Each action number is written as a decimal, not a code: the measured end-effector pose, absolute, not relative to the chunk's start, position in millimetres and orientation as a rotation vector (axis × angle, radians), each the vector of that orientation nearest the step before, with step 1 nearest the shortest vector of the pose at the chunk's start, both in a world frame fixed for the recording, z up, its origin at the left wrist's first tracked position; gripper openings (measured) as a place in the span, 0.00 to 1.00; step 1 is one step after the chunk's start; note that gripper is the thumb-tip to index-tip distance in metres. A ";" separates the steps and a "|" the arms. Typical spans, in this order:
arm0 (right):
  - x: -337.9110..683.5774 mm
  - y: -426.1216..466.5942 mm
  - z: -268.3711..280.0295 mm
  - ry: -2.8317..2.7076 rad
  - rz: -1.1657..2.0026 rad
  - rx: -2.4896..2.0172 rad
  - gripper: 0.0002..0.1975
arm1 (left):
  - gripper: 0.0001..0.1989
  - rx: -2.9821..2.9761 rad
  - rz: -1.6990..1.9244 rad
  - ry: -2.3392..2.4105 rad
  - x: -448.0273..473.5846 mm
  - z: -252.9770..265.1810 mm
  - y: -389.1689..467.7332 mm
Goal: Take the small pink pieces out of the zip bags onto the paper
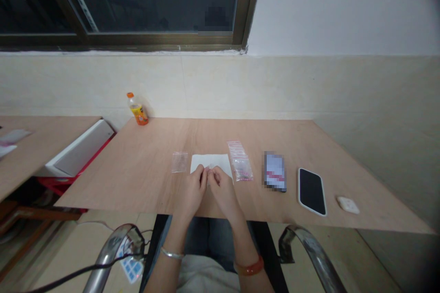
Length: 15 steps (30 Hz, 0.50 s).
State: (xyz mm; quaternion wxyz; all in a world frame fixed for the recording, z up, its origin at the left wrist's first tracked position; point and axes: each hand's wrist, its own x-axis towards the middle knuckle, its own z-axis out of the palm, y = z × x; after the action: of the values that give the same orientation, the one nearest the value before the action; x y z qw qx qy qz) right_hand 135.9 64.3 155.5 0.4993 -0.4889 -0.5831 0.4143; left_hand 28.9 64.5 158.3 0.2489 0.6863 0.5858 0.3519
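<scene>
My left hand and my right hand meet over a white sheet of paper near the front of the table. Both are closed in a pinch, thumbs and fingertips almost touching. Whatever lies between the fingertips is small, see-through and mostly hidden, so I cannot make out its kind. Just left of the paper lies a flat, clear zip bag. To the right, a row of overlapping small zip bags with reddish seal lines lies on the wood.
Right of the bags lie a phone with a lit, blurred screen, a dark-screened phone and a small white case. An orange drink bottle stands at the table's back left corner. Metal armrests curve below the front edge.
</scene>
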 end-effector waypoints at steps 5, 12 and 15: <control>143.8 68.5 150.3 -1.410 0.932 -1.247 0.15 | 0.14 1.848 0.863 1.449 20.1 161.1 66.9; 159.0 77.4 142.3 -1.417 0.919 -1.338 0.15 | 0.08 1.825 0.867 1.603 17.1 166.0 68.3; 162.6 79.2 139.0 -1.469 0.865 -1.396 0.13 | 0.05 1.845 0.786 1.715 17.3 170.7 66.8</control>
State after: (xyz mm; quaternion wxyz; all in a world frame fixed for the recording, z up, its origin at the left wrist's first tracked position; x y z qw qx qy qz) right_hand 162.6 79.2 139.0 0.4520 -0.5651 -0.5947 0.3502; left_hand 17.3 66.8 170.7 0.2488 0.6771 0.6296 0.2885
